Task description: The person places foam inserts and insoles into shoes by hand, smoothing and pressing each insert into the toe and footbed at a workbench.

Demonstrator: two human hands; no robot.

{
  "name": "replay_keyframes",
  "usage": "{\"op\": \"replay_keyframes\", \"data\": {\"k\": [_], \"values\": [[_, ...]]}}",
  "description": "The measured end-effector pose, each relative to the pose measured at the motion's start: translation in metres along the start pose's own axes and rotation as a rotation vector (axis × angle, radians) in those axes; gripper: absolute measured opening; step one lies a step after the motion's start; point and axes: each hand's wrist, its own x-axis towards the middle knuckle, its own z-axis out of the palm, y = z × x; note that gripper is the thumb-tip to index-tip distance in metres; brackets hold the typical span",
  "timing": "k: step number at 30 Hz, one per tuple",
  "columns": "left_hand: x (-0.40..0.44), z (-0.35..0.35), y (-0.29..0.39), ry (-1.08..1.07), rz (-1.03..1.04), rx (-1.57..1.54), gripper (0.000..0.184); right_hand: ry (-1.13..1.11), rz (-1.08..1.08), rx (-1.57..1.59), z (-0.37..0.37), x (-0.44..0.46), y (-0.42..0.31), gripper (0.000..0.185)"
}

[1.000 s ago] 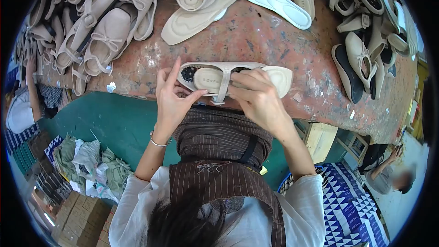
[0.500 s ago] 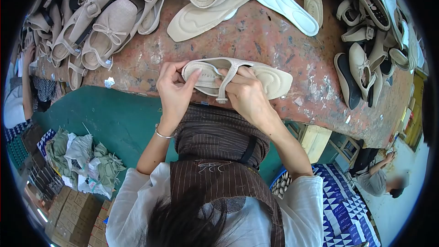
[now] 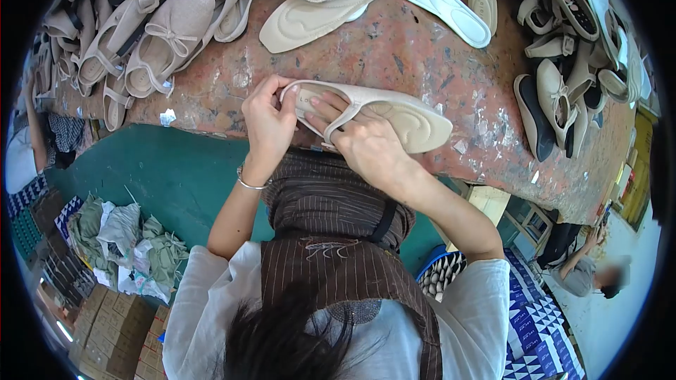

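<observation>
A beige strapped shoe (image 3: 415, 125) lies on its length across the table's front edge, heel to the left and toe to the right. My left hand (image 3: 271, 116) grips the heel, with the thumb inside the rim and the fingers behind it. The fingers of my right hand (image 3: 366, 144) reach under the strap into the shoe and press on the insole (image 3: 305, 98), whose printed lettering is partly covered. The strap crosses over these fingers. The palm side of my right hand is hidden.
Beige shoes (image 3: 165, 42) are heaped at the left of the worn table (image 3: 232, 70), more shoes (image 3: 556, 98) at the right. Beige insoles (image 3: 303, 21) and a white insole (image 3: 436, 0) lie at the back. A person (image 3: 581, 274) is at the far right.
The insole's heel now lies down inside the shoe. My left hand moved from beside the shoe onto its heel. My right fingers slid leftward under the strap and now lie flatter.
</observation>
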Motion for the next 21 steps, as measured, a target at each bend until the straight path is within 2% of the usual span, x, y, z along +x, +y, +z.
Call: {"op": "replay_keyframes", "data": {"k": [5,7,8,9,10,11,12,14,16,18,19,20,21], "values": [[0.001,-0.005,0.003,-0.041,-0.002,0.044,0.007,0.027,0.187,-0.282,-0.006,-0.016,-0.015,0.032],[0.003,-0.004,0.008,-0.036,0.041,0.067,0.007,-0.059,0.193,-0.232,-0.018,-0.015,-0.011,0.03],[0.001,-0.004,0.013,-0.067,-0.049,0.025,0.006,-0.099,0.196,-0.207,-0.025,-0.013,-0.008,0.029],[-0.005,-0.008,0.031,-0.096,-0.141,-0.016,0.005,-0.048,0.259,-0.052,-0.034,-0.016,0.001,0.023],[-0.013,-0.01,0.043,-0.123,-0.236,-0.054,0.005,0.163,0.316,-0.119,-0.04,-0.016,0.008,0.023],[-0.024,-0.005,0.041,-0.15,-0.153,-0.086,0.009,0.375,0.37,-0.182,-0.045,-0.014,0.016,0.023],[-0.036,0.0,0.041,-0.216,-0.166,-0.095,0.012,0.585,0.427,-0.24,-0.047,-0.011,0.023,0.023],[-0.058,0.013,0.048,-0.312,0.117,0.163,0.018,0.756,0.603,-0.151,-0.049,0.005,0.044,0.017],[-0.077,0.025,0.068,-0.318,0.226,0.354,0.018,0.74,0.712,0.094,-0.065,0.007,0.048,0.015],[-0.09,0.038,0.075,-0.179,0.491,0.276,0.019,0.494,0.741,0.501,-0.088,-0.007,0.033,0.018],[-0.096,0.042,0.081,-0.203,0.576,0.325,0.018,0.541,0.515,0.338,-0.079,-0.02,0.022,0.023],[-0.106,0.047,0.082,-0.267,0.587,0.307,0.026,0.554,0.446,0.277,-0.071,-0.033,0.007,0.022],[-0.106,0.05,0.082,-0.311,0.654,0.347,0.036,0.432,0.39,0.067,-0.066,-0.045,-0.01,0.025]]}}
